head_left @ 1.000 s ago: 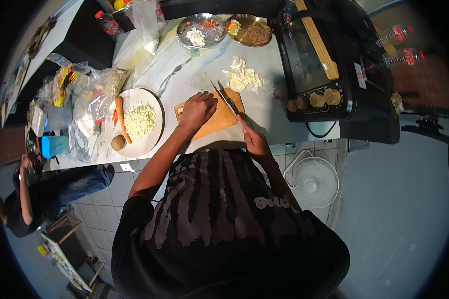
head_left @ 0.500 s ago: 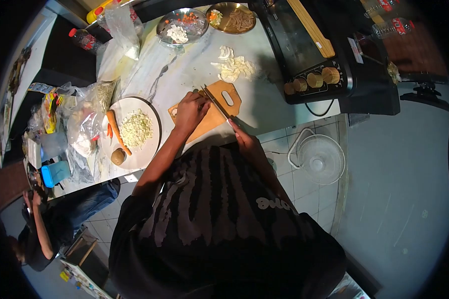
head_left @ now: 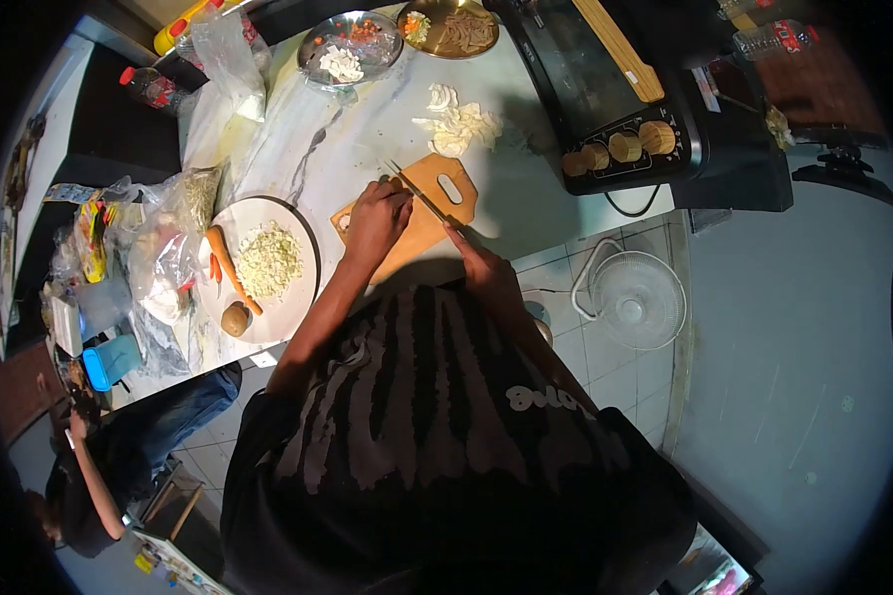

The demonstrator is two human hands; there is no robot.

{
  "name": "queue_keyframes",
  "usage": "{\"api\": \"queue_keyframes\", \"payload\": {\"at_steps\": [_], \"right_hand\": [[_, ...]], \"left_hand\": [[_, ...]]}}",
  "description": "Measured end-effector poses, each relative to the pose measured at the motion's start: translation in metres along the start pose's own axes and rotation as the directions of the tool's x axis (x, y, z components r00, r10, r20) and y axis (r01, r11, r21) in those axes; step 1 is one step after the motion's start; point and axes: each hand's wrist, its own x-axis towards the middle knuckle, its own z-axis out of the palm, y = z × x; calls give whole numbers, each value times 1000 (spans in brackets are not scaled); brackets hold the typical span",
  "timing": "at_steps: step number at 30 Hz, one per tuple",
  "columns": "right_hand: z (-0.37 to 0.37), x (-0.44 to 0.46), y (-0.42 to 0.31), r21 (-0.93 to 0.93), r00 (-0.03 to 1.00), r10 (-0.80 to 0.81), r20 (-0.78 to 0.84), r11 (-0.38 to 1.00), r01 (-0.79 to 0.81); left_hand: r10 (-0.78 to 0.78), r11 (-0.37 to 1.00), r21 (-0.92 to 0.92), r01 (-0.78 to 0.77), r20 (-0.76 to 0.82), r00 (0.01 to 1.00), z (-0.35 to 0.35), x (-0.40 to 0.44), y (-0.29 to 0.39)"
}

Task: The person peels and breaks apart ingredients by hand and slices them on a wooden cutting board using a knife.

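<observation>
On the counter lies a wooden cutting board [head_left: 414, 245] with an oval handle slot. My left hand [head_left: 379, 216] rests on it, fingers curled down over a small piece of food that is mostly hidden under them. My right hand [head_left: 483, 266] grips the handle of a knife [head_left: 428, 201]. The blade slants across the board, close beside my left fingertips. A small pale piece shows at the board's left edge. Beyond the board is a heap of pale peelings or leaves [head_left: 456, 126].
Left of the board, a plate [head_left: 293, 309] holds chopped pale vegetable, a carrot [head_left: 220, 252], chillies and a potato [head_left: 235, 318]. Two metal plates [head_left: 311, 71] [head_left: 484, 52] carry cut food. A black griddle [head_left: 685, 149] stands right, a fan [head_left: 637, 296] below. Another person [head_left: 89, 476] is lower left.
The view has shifted slightly. My right hand and the knife have moved a little forward and left, the blade staying beside my left fingers. The other person's arm has moved.
</observation>
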Motion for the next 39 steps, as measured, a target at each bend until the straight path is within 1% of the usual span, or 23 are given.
{"api": "queue_keyframes", "payload": {"at_steps": [1, 2, 3, 4, 6, 8, 10, 11, 13, 15, 18, 19, 21, 23, 25, 27, 31, 33, 35, 37, 38, 39], "right_hand": [[6, 1, 6, -2, 1000, 0, -1, 1000, 0], [17, 2, 16, 55, 983, -129, -133, 989, 137], [20, 2, 17, 94, 932, -244, -268, 956, 278], [22, 1, 18, 94, 933, -244, -265, 956, 277], [22, -1, 19, 124, 970, -182, -160, 971, 203], [20, -3, 15, 140, 975, -162, -152, 973, 184], [16, -5, 11, 159, 980, -140, -143, 974, 163], [15, -5, 10, 161, 982, -139, -128, 974, 159], [15, -6, 9, 164, 985, -135, -110, 975, 152], [16, -6, 8, 155, 992, -103, -76, 981, 114], [14, -6, 8, 150, 994, -85, -73, 984, 95], [16, -5, 10, 150, 994, -84, -73, 984, 94], [20, -4, 14, 147, 986, -115, -122, 980, 132], [21, -5, 16, 146, 989, -106, -107, 982, 121], [21, -4, 15, 146, 991, -98, -91, 983, 111], [22, -4, 14, 94, 990, -95, -103, 990, 105], [19, -5, 9, 64, 983, -117, -139, 990, 126], [14, -7, 4, 100, 1000, 9, -29, 995, -6], [12, -7, 2, 131, 999, 3, -35, 991, 2], [10, -7, 0, 161, 999, -4, -40, 987, 10], [9, -6, 0, 191, 1000, 16, -19, 982, -12], [9, -7, -1, 221, 999, 35, 3, 975, -35]], "left_hand": [[-33, 999, -28, 32, -20, 999, 0, 0, -1], [-34, 999, -29, 34, -20, 999, 1, -1, -2], [-71, 997, -42, 70, -20, 997, 1, 0, -2], [-108, 993, -55, 107, -19, 994, 1, 0, -1], [-135, 988, -72, 133, -26, 991, 2, 0, -1], [-158, 984, -91, 155, -30, 987, 2, 1, 0], [-226, 971, -69, 227, 19, 974, -2, 2, 2], [-226, 971, -69, 227, 22, 974, -2, 2, 2], [-274, 957, -97, 274, 7, 962, -1, 1, 1], [-266, 960, -91, 266, 3, 964, -1, 2, 0], [-255, 962, -99, 253, -4, 967, -3, 2, 0], [-249, 962, -114, 247, -9, 968, -4, 3, 1], [-251, 961, -122, 249, -3, 968, -5, 4, 1], [-252, 959, -132, 251, 7, 968, -5, 4, 1], [-284, 950, -120, 287, 48, 958, -6, 4, -1], [-280, 951, -121, 285, 51, 959, -6, 5, -2], [-262, 954, -134, 267, 51, 964, -6, 4, -4], [-272, 949, -156, 274, 40, 962, -5, 4, -2], [-279, 943, -179, 279, 25, 960, -5, 4, -2], [-252, 962, -94, 256, 54, 966, -6, 5, -3], [-252, 962, -94, 256, 54, 966, -6, 4, -3], [-220, 971, -78, 224, 63, 973, -8, 4, -1]]}}
